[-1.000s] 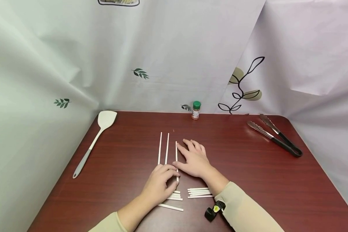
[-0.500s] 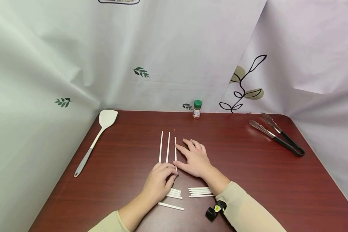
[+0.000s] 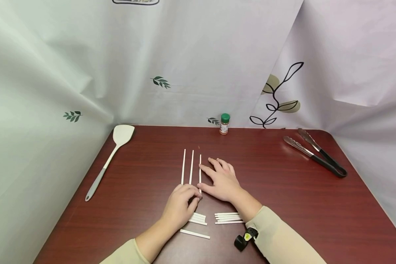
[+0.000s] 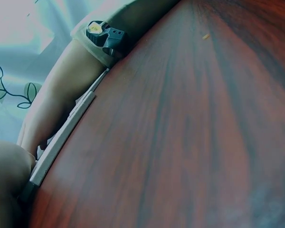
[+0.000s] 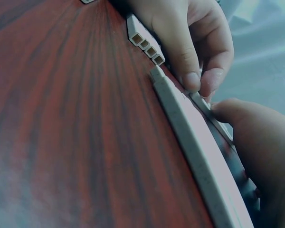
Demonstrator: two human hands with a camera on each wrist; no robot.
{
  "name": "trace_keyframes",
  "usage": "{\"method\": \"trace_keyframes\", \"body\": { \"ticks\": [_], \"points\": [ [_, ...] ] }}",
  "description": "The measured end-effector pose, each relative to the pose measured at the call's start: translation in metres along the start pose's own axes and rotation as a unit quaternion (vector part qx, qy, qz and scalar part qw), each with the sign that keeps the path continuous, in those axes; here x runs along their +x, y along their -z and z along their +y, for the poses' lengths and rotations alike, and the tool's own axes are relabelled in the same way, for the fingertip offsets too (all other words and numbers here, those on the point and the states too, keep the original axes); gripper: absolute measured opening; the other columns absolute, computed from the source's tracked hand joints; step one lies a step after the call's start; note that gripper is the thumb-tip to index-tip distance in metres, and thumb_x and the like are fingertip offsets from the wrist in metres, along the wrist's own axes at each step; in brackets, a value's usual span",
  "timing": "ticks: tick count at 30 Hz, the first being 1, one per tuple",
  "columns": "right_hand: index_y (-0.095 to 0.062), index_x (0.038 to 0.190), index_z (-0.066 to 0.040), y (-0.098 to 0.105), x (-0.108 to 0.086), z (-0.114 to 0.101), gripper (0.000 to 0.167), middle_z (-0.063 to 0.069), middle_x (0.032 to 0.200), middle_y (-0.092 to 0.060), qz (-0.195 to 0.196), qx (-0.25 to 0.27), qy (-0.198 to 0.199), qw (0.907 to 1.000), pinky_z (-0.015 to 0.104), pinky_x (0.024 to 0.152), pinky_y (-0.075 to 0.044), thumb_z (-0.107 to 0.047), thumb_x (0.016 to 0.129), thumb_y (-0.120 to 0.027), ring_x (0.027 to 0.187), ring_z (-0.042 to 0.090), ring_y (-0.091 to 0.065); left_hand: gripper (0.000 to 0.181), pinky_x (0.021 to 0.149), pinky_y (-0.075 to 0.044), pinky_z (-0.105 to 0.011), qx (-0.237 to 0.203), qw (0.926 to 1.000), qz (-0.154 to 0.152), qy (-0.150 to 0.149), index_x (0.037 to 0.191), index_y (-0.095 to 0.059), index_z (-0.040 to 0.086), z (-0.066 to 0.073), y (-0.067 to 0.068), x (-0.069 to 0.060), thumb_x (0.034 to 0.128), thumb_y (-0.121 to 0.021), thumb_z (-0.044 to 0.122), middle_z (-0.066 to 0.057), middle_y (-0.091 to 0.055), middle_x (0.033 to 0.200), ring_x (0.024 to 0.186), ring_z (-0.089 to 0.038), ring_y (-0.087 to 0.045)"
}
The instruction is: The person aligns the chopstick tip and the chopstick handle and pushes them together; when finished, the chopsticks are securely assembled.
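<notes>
Three thin white sticks lie lengthwise and roughly parallel on the table; the rightmost stick (image 3: 200, 178) is between the hands. My left hand (image 3: 179, 205) pinches its near end between thumb and fingers, as the right wrist view shows with the left hand (image 5: 192, 42) at the stick's tip. My right hand (image 3: 222, 182), fingers spread, touches the same stick with thumb and index fingertip. The left hand hides the near ends of the other two sticks (image 3: 183, 167). Stacked sticks (image 3: 198, 219) lie partly under the left hand, and another group (image 3: 227, 218) lies beside the right wrist.
One single stick (image 3: 195, 234) lies nearest the front. A white spatula (image 3: 121, 136) is at the left, a green-capped jar (image 3: 224, 124) at the back edge, and black-handled tongs (image 3: 320, 156) at the right. A black wrist device (image 3: 242, 240) hangs at the right sleeve.
The rightmost stick has moved away from the front, closer to level with the other two at its far end. My left hand has shifted slightly forward with it; the right hand has barely moved.
</notes>
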State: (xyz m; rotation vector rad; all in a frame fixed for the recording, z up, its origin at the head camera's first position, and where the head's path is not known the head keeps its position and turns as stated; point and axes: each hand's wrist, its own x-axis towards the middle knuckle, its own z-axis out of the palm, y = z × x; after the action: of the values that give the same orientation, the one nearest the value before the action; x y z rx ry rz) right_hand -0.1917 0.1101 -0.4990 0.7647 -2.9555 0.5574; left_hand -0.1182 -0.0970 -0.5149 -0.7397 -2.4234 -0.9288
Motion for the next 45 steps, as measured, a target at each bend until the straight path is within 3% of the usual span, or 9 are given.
{"method": "trace_keyframes", "body": {
  "ticks": [6, 18, 25, 28, 36, 45],
  "points": [
    [-0.052, 0.159, -0.031, 0.000, -0.001, 0.000, 0.073, 0.012, 0.167, -0.039, -0.003, 0.003, 0.004, 1.0000, 0.063, 0.120, -0.023, -0.067, 0.096, -0.062, 0.154, 0.040, -0.030, 0.021, 0.080, -0.053, -0.033, 0.000, 0.9995, -0.004, 0.031, 0.089, -0.077, 0.022, 0.001, 0.001, 0.001, 0.0833, -0.087, 0.005, 0.010, -0.071, 0.092, 0.088, -0.014, -0.065],
    [-0.052, 0.160, -0.031, -0.001, -0.001, 0.002, 0.074, 0.012, 0.167, -0.039, -0.004, -0.003, 0.005, 1.0000, 0.062, 0.120, -0.023, -0.067, 0.097, -0.061, 0.154, 0.040, -0.030, 0.017, 0.079, -0.054, -0.039, 0.004, 0.9990, -0.001, 0.044, 0.088, -0.078, 0.018, 0.001, -0.003, 0.003, 0.0829, -0.086, 0.004, 0.007, -0.072, 0.089, 0.084, -0.015, -0.067],
    [-0.052, 0.160, -0.030, -0.001, -0.002, 0.003, 0.073, 0.012, 0.167, -0.039, -0.004, -0.004, 0.004, 1.0000, 0.062, 0.120, -0.023, -0.067, 0.097, -0.061, 0.154, 0.041, -0.030, 0.020, 0.078, -0.053, -0.035, 0.001, 0.9998, 0.017, 0.010, 0.088, -0.077, 0.018, -0.002, -0.004, 0.002, 0.0807, -0.086, 0.002, 0.007, -0.072, 0.089, 0.084, -0.015, -0.066],
    [-0.052, 0.160, -0.030, -0.002, -0.002, 0.002, 0.074, 0.011, 0.167, -0.039, -0.004, -0.005, 0.003, 1.0000, 0.061, 0.120, -0.023, -0.067, 0.097, -0.061, 0.154, 0.040, -0.030, 0.018, 0.079, -0.051, -0.036, 0.020, 0.9994, 0.026, -0.008, 0.089, -0.077, 0.018, -0.005, -0.003, 0.000, 0.0804, -0.086, 0.005, 0.006, -0.071, 0.094, 0.087, -0.017, -0.063],
    [-0.053, 0.159, -0.031, -0.004, -0.002, 0.001, 0.073, 0.011, 0.167, -0.040, 0.004, -0.003, 0.007, 1.0000, 0.061, 0.120, -0.024, -0.068, 0.097, -0.061, 0.154, 0.040, -0.031, 0.020, 0.081, -0.046, -0.050, 0.101, 0.9947, 0.021, 0.005, 0.095, -0.078, 0.019, -0.014, 0.010, -0.002, 0.0767, -0.082, 0.012, 0.001, -0.071, 0.108, 0.105, -0.028, -0.061],
    [-0.053, 0.158, -0.034, -0.003, -0.001, 0.002, 0.070, 0.010, 0.166, -0.041, 0.013, -0.007, 0.005, 0.9999, 0.062, 0.120, -0.024, -0.068, 0.098, -0.060, 0.154, 0.039, -0.032, 0.020, 0.080, -0.046, -0.047, 0.108, 0.9942, 0.008, -0.001, 0.095, -0.077, 0.017, -0.016, 0.013, 0.000, 0.0770, -0.076, 0.010, 0.005, -0.072, 0.101, 0.101, -0.025, -0.061]
  ]
}}
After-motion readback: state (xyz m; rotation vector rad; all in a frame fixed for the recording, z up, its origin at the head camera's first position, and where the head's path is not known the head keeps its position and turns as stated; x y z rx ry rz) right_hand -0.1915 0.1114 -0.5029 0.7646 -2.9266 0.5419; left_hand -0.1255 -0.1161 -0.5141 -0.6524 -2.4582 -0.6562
